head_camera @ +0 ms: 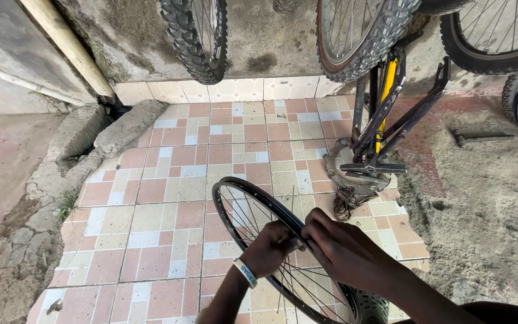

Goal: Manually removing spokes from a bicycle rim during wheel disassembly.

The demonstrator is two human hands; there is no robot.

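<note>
Head view, looking down at a tiled floor (169,198) of pink and cream squares. I see my left hand (269,247) and right hand (343,249) meeting at the middle of a bare black bicycle rim (226,186), which stands tilted on the tiles just in front of me. The rim's upper arc curves up and away from both hands toward the left; its lower arc runs down under my right forearm, where a knobbly tyre (372,307) shows at the bottom edge. Thin spokes (244,210) fan out from where the hands meet, so the grip sits at the hub area, inside the ring, not on the rim itself. Left hand is curled closed, fingers folded in around something among the spokes; the thing pinched is hidden by the knuckles and I cannot tell what it is. Right hand lies over the far side, fingers bent and pressed together toward the left hand, touching it or nearly so; what it holds is likewise hidden. A pale wristband (246,273) sits on the left wrist. Beyond the rim, an upturned bicycle frame (385,114), black with yellow, stands at the tile's edge, a crank and chainring (355,171) at its foot. Knobbly wheels (202,36) lean along the concrete wall above. A metal tool (481,138) lies on the dirt to the right, well apart from both hands
</note>
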